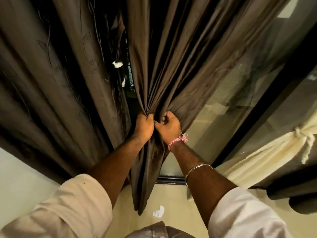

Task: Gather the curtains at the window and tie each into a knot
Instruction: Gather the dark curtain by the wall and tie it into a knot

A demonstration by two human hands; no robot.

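**A:** Where is the cloth now?

**B:** The dark brown pleated curtain panel (171,66) hangs at the middle of the window, its folds drawn to a neck where both fists meet. The left hand (143,128) is clenched round the bunched pleats; the right hand (169,127), touching it, has fingers curled into the folds on its own side, pulling more in. Below the fists the tail (145,177) drops loose to the pale floor (180,203).

**A:** How would it handle?

**B:** Soft and limp, I'd judge, with a faint sheen (so perhaps a little slippery in the fist). It looks thick enough to make a bulky knot, and fairly weighty along its full drop.

**A:** Best place to hold?

**B:** Right at that gathered neck, with one fist staying closed while the other takes the tail lower down to loop it. The embroidered brown curtain (60,74) to the left hangs ungathered; the cream sheer curtain (274,152) at right is already knotted.
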